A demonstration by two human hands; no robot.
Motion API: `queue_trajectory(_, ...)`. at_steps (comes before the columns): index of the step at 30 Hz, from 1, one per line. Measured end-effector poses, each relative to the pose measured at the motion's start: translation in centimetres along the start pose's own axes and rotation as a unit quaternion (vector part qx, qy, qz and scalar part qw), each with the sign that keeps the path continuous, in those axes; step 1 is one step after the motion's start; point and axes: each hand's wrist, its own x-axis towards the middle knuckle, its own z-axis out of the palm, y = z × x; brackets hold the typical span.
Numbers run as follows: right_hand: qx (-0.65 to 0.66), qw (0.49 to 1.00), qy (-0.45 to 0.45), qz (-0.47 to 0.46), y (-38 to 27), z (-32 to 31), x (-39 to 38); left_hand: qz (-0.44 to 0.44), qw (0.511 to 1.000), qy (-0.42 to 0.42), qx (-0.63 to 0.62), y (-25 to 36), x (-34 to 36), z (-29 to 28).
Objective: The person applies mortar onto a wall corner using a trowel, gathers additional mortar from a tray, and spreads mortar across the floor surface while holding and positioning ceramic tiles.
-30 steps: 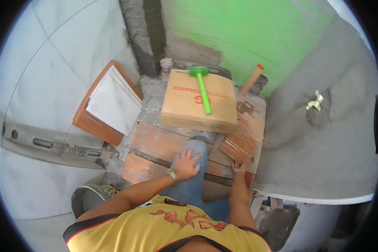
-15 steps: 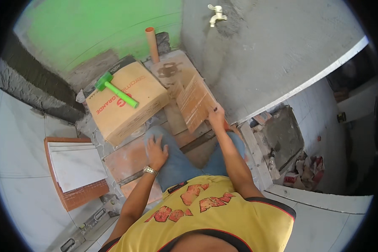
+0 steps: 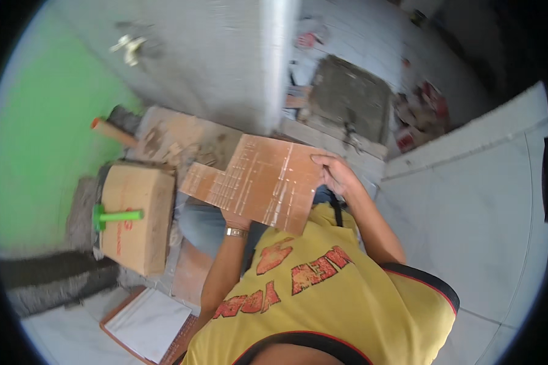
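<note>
In front of my body, a brown ceramic tile (image 3: 265,179) with a notch cut out of one corner is held up off the floor. Its ribbed back, streaked with pale lines, faces me. My right hand (image 3: 336,173) grips its right edge, thumb on the near face and fingers behind. At the lower left edge, my left hand (image 3: 236,220) supports the tile from beneath; most of its fingers are hidden behind it. A wristwatch (image 3: 236,232) sits on my left wrist.
To the left, a green mallet (image 3: 122,216) lies on a cardboard box (image 3: 155,225). An orange pipe (image 3: 115,132) rises behind it. White-faced tiles (image 3: 149,325) are stacked lower left. A tap (image 3: 128,48) juts from the grey wall. A cement-covered slab (image 3: 350,100) lies beyond the wall's end.
My right hand has lifted the tile off the floor, turning it ribbed back up. My left hand has left my knee and come under the tile. The view has swung right.
</note>
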Motion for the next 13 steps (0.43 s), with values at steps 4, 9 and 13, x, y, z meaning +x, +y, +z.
queue_trajectory(4,0.046,0.994,0.076,-0.059,3.0,-6.1,-2.2,-0.064,0.997,0.03,-0.004,-3.9,2.1,5.1)
queue_trajectory(9,0.136,0.979,-0.081,-0.126,6.3,-12.1,-7.2,-0.264,0.957,-0.089,-0.077,-5.5,4.6,7.9)
queue_trajectory(13,0.12,0.974,-0.11,-0.158,10.0,-9.8,-9.6,-0.318,0.92,-0.144,-0.18,-6.6,1.8,4.2)
